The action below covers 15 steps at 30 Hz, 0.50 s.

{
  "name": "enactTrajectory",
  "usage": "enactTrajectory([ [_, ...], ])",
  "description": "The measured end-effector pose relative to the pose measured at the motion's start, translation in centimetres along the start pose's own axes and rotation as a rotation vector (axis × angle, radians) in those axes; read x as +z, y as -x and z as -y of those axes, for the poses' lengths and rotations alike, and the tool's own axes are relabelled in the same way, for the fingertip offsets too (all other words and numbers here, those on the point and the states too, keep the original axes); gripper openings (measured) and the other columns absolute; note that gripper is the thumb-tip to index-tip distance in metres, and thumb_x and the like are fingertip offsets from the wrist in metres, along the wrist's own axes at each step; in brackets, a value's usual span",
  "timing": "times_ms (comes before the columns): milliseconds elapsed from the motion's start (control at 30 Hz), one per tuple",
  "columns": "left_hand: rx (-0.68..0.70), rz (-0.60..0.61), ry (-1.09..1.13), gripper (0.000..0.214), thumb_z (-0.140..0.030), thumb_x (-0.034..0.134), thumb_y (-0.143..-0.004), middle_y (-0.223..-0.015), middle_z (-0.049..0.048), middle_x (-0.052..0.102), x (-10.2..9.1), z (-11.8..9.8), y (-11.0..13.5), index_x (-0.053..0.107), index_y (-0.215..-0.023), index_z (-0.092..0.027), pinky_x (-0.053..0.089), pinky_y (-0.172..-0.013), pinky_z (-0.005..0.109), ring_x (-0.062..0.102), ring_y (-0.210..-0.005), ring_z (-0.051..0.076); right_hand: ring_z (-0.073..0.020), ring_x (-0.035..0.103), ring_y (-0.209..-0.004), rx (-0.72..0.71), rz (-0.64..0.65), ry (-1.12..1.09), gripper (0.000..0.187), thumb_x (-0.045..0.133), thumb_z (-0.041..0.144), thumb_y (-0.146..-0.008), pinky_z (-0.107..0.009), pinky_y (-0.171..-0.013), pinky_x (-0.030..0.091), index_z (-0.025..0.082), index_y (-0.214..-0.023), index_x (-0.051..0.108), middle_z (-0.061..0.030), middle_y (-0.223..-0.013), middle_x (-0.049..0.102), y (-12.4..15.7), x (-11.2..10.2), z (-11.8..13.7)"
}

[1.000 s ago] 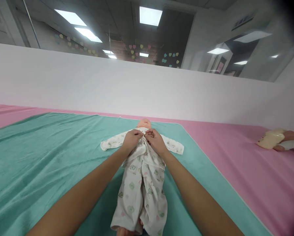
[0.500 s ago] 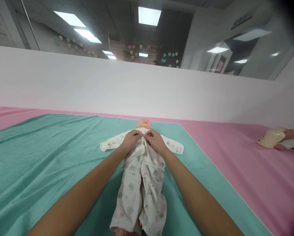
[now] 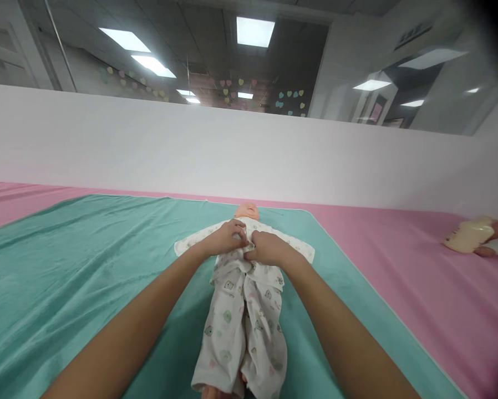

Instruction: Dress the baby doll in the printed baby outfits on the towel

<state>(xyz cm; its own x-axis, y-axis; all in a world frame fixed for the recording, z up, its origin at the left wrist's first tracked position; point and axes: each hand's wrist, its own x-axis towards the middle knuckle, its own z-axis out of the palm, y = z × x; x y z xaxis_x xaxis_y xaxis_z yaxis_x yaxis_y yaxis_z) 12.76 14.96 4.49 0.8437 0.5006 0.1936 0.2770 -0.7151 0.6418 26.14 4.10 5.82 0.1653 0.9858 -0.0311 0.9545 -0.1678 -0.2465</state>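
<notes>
On a green blanket [image 3: 120,266], stretched from 12 to 6 o'clock, a baby doll [image 3: 247,211] on its back, dressed in a white printed top [image 3: 270,275] and matching trousers [image 3: 226,332]. At the chest, the left hand [image 3: 227,237], thumb and forefinger together, seemingly pinched on the top's front; just beside it, towards 3 o'clock, the right hand [image 3: 269,247], curled against the same cloth, but cannot tell whether clamped or merely resting. Likely to handle as thin, light, soft fabric, easily creased and not fragile; best held by the two front edges. Doll probably firmer and heavier, best steadied at the trunk. Sleeves [image 3: 194,238] spread towards 9 and 3 o'clock. In the way: rumpled cloth below the fingers, and the hands themselves, hiding any fastening. Well apart at 3 o'clock, on a pink covering [image 3: 399,266], a cream-coloured object [image 3: 469,235], too unclear to identify. Beyond the head at 12 o'clock, a white wall [image 3: 249,149].
</notes>
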Motion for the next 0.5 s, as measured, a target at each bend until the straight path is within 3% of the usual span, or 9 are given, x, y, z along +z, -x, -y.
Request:
enactTrajectory([
  [100, 0.043, 0.116, -0.124, 0.017, -0.040, 0.063, -0.072, -0.133, 0.0014, 0.046, -0.5, -0.7, 0.4, 0.069, -0.080, -0.026, 0.038, -0.100, 0.036, 0.039, -0.124, 0.026, -0.0195, 0.056, -0.066, 0.005, 0.013, 0.025, 0.018, 0.057, 0.035, -0.071, -0.027, -0.048, 0.032, 0.020, -0.073, 0.046, -0.0061, -0.079, 0.063, 0.2, 0.0, 0.4],
  [267, 0.053, -0.006, -0.277, 0.016, -0.037, 0.061, -0.075, -0.117, 0.0047, 0.054, 0.7, -1.0, 0.2, 0.068, -0.075, -0.023, 0.041, -0.094, 0.035, 0.047, -0.111, 0.024, -0.0162, 0.055, -0.056, -0.076, 0.087, -0.124, 0.011, 0.054, 0.022, -0.067, -0.026, -0.047, 0.032, 0.019, -0.060, 0.046, -0.0031, -0.062, 0.060, -0.6, 0.1, -0.8],
  [500, 0.082, -0.031, -0.448, 0.012, -0.027, 0.055, -0.075, -0.103, 0.0055, 0.055, 1.3, -1.6, 0.4, 0.065, -0.075, -0.020, 0.046, -0.076, 0.032, 0.052, -0.095, 0.022, -0.0131, 0.058, -0.057, -0.064, 0.099, -0.756, 0.012, 0.057, 0.021, -0.062, -0.022, -0.054, 0.043, 0.018, -0.060, 0.045, 0.0028, -0.057, 0.051, -1.0, 1.0, -3.5],
])
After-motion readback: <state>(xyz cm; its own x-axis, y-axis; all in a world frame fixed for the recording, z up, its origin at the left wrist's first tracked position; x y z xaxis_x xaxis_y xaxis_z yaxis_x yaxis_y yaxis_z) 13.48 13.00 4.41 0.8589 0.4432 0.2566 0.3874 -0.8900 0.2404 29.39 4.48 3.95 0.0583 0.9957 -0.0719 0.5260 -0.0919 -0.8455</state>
